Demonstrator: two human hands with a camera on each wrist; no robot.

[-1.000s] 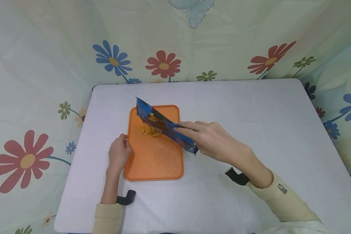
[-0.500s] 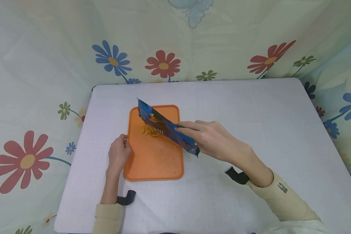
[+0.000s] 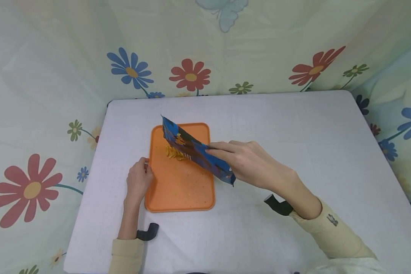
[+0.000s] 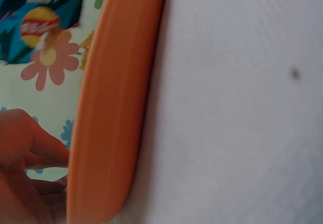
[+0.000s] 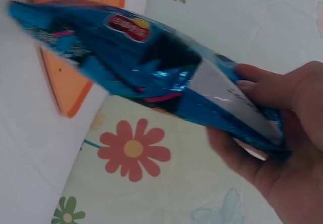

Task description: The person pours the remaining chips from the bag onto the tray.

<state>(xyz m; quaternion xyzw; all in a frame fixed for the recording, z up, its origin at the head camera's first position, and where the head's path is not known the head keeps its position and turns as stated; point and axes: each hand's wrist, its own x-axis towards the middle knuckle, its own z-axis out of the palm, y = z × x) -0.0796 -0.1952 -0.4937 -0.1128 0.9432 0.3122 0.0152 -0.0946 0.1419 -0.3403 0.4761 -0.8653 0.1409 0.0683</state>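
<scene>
My right hand (image 3: 249, 164) grips a blue chip bag (image 3: 200, 153) by its side, fingers and thumb round the foil. The bag is held slanting above an orange tray (image 3: 179, 192), its left end over the far left part and its right end past the tray's right edge. Just below the bag lies a small heap of yellow chip strips (image 3: 174, 153), partly hidden by it. At the tray's left rim my left hand (image 3: 139, 178) holds the edge with curled fingers. In the right wrist view the bag (image 5: 136, 62) shows a red and yellow logo.
A white cloth covers the table (image 3: 294, 133) under the tray. Flower-printed curtains (image 3: 260, 45) hang behind and at both sides. Small dark crumbs dot the tray's surface. Black straps (image 3: 279, 205) sit at both wrists.
The chip bag has shifted slightly to the right and its near end has dipped a little. More of the yellow heap looks gathered below it. My left hand and the tray stay put.
</scene>
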